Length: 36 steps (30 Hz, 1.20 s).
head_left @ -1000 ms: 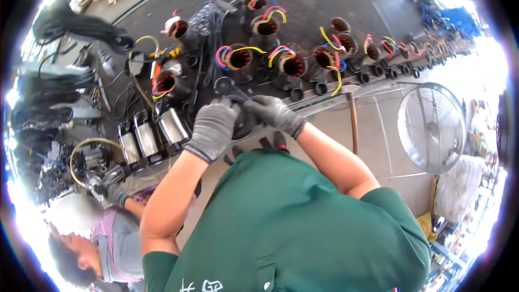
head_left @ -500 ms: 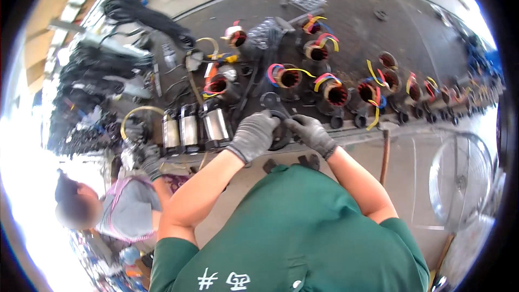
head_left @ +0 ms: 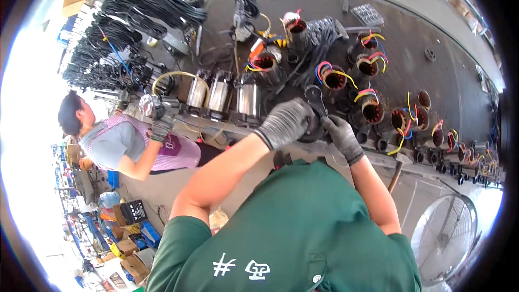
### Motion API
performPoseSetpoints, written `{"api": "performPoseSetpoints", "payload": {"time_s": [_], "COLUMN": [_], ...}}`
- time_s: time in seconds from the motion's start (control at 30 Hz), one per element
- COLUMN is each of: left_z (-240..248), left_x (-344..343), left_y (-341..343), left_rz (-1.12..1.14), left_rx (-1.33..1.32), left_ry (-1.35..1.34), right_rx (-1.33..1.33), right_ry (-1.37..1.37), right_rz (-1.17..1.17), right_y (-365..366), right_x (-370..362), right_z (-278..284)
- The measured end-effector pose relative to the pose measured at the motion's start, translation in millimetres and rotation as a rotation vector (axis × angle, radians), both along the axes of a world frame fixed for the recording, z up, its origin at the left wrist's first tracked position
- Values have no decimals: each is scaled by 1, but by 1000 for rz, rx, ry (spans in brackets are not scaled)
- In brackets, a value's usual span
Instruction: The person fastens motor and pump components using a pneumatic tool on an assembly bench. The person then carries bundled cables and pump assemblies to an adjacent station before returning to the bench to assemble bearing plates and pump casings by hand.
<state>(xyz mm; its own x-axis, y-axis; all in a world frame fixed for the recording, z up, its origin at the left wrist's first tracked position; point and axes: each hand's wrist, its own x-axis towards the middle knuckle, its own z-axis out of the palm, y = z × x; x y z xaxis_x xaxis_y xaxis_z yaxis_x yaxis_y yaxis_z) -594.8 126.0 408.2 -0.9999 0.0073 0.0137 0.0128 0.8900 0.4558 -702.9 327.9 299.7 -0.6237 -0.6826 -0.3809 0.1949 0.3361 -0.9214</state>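
The left hand point(head_left: 286, 123), in a grey glove, curls over the near left side of a black part point(head_left: 311, 131) and holds it at the table's point(head_left: 403, 48) near edge, its fingers bent and close together. The right hand point(head_left: 342, 136), gloved alike, is narrow, its fingertips at the right side of the same part; whether they pinch it or only touch it I cannot tell. So the part sits between the two hands, round below and partly hidden by the left glove, with a black ring point(head_left: 313, 86) just beyond the fingers. Just beyond the right hand stands a stator point(head_left: 373, 121) with coloured wires at its open top, and more stators run in a row to the right of that hand. Farther beyond both hands are three others and, past them, a clear tray point(head_left: 367, 15). Black leads point(head_left: 320, 57) lie beyond the ring. To the left of the left hand, three silver cylinders point(head_left: 219, 94) stand side by side near the edge, with a wired housing point(head_left: 265, 65) behind them. Farther left, a yellow hose point(head_left: 181, 74) arches near a co-worker point(head_left: 124, 146), whose gloved hand point(head_left: 161, 125) is at a metal piece, and black cables point(head_left: 154, 5) are heaped beyond. Below and right of the right hand are a wooden handle point(head_left: 396, 176) and a fan point(head_left: 446, 235).
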Motion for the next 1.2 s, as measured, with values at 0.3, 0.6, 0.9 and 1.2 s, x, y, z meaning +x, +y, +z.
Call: {"api": "performPoseSetpoints", "payload": {"time_s": [0.3, 0.6, 0.9, 1.2], "left_z": [-33, -15, -40, -173], "left_x": [52, 25, 13, -5], "left_y": [-43, -13, -45, -77], "left_rz": [531, 185, 389, 440], "left_rx": [945, 395, 580, 246], "left_ry": [69, 209, 253, -150], "right_rx": [41, 38, 40, 151], "right_ry": [-150, -174, -121, -121], "right_rz": [12, -13, -16, -22], "right_y": [-6, 0, -2, -1], "right_x": [0, 1, 1, 5], "right_z": [25, 25, 26, 35]}}
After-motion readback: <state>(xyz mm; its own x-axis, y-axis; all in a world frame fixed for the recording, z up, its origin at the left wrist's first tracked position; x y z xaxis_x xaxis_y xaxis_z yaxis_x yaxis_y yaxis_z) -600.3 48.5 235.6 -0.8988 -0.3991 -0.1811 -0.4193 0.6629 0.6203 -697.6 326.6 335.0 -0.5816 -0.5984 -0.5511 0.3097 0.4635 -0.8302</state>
